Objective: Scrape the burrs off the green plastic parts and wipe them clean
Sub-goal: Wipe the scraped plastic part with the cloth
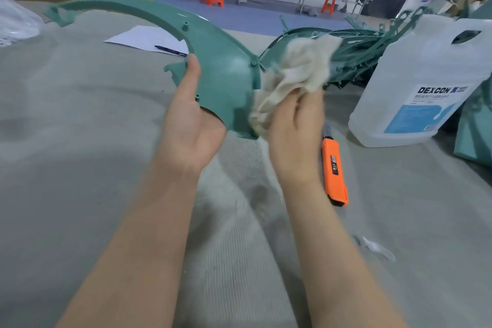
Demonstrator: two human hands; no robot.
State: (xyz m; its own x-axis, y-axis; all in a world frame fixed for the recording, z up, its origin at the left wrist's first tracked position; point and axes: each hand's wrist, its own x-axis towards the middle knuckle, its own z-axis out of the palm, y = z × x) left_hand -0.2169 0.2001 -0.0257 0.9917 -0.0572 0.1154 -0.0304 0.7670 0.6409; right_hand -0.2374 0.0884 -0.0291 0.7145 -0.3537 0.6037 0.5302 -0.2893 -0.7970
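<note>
Your left hand (190, 125) grips the wide end of a curved, smooth green plastic part (221, 72), thumb lying up its face, holding it raised above the grey ribbed felt tabletop (80, 141). Your right hand (295, 136) clutches a crumpled off-white rag (295, 72) against the part's right edge. An orange utility knife (334, 170) lies just right of that wrist, with a translucent DEXCON jug (426, 82) and a tangled pile of green parts (359, 53) toward the far right edge.
</note>
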